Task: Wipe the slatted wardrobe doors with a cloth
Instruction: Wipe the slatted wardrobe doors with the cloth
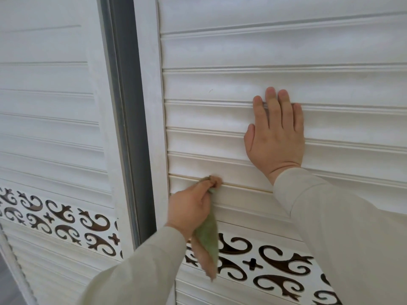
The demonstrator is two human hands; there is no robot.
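Observation:
Two white slatted wardrobe doors fill the view, the right door close in front of me and the left door set further back. My left hand grips a green and tan cloth and presses its bunched tip into a groove between slats near the right door's left frame. The rest of the cloth hangs down below the hand. My right hand rests flat on the slats higher up and to the right, fingers straight and pointing up.
A grey vertical track separates the two doors. A white band with dark brown scroll cut-outs crosses both doors below the hands, with more slats under it. A strip of grey floor shows at the bottom left corner.

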